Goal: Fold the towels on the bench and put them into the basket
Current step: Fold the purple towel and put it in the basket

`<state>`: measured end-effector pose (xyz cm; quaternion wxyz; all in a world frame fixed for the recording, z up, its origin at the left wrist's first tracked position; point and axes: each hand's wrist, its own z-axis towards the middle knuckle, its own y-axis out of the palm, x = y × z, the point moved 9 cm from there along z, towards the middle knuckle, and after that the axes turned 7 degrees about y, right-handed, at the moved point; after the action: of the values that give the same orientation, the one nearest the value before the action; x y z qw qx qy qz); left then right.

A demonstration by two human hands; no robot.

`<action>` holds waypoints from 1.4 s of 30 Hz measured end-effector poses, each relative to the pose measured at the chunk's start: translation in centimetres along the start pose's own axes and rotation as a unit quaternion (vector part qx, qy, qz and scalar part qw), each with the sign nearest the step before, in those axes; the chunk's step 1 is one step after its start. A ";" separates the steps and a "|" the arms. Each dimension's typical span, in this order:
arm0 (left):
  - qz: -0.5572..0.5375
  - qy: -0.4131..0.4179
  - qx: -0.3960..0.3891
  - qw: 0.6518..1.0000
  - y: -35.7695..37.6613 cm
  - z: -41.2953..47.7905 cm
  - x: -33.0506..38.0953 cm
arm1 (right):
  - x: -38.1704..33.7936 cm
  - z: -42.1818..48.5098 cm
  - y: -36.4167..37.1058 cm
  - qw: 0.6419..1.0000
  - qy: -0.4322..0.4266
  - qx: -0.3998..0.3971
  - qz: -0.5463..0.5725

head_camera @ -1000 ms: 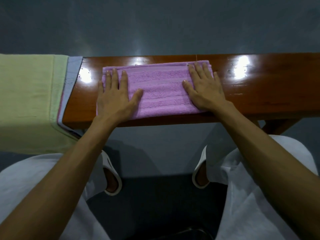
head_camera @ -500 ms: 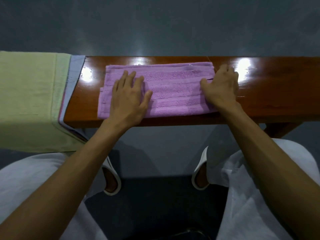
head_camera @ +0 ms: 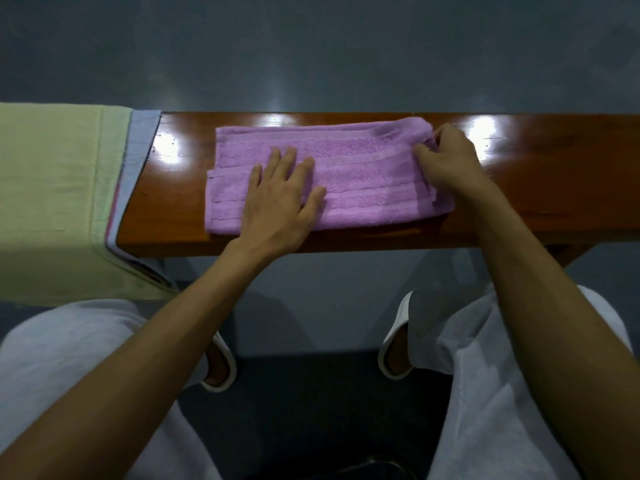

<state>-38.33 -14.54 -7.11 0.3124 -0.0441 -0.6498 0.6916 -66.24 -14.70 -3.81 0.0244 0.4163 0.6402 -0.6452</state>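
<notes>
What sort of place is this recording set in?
Probably an indoor room, perhaps a spa or changing area: a glossy wooden bench, draped towels and a purple towel on it, and white slippers.

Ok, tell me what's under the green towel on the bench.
Under the green towel, a blue towel and a pink edge peek out along its right side. Whatever else lies beneath is covered.

My left hand (head_camera: 280, 199) flat, fingers spread and straight, palm down, my right hand (head_camera: 446, 161) curled, fingertips pinching the purple towel (head_camera: 367, 174) at its end, both forearms reaching forward
</notes>
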 end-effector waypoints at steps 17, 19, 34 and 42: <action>-0.423 -0.297 0.100 0.850 -6.3 -1.8 -9.2 | -8.3 -3.4 2.0 0.926 -0.043 -0.023 0.373; -0.441 -0.320 0.089 0.834 -6.0 -2.0 -9.4 | -11.4 -5.1 4.6 0.917 -0.067 -0.057 0.389; -0.431 -0.335 0.071 0.835 -6.6 -2.3 -9.3 | -13.4 -6.4 7.9 0.938 -0.116 -0.109 0.307; -0.267 -0.320 0.060 0.907 -7.9 -3.0 -9.6 | -13.4 -7.1 7.3 0.961 -0.200 0.002 0.192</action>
<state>-26.28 -16.96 -3.52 0.2630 0.3736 -0.6594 0.5970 -49.79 -16.71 -0.87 0.2742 0.3943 0.5287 -0.6999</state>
